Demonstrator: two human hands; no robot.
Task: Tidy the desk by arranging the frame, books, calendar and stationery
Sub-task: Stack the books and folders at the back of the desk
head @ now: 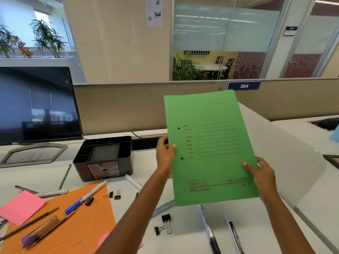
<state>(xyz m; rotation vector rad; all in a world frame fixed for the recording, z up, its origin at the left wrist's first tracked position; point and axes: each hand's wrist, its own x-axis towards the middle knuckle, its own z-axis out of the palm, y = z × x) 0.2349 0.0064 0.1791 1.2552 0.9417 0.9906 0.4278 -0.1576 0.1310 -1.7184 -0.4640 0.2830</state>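
Observation:
A green file folder (211,143) is held upright in the air above the desk. My left hand (165,154) grips its left edge, thumb on the front. My right hand (260,173) pinches its lower right edge. A black desk organiser (104,158) stands behind, left of centre. An orange folder (77,222) lies at the lower left with a blue marker (86,197), pencils (31,224) and a pink sticky-note pad (22,206) on or beside it. Black binder clips (164,224) and black markers (209,230) lie on the white desk (185,235) below the green folder.
A dark monitor (36,105) stands at the back left. A beige partition (119,107) runs along the desk's far edge. A dark frame's corner (332,160) shows at the right edge. More binder clips (113,195) and a white marker (134,182) lie mid-desk.

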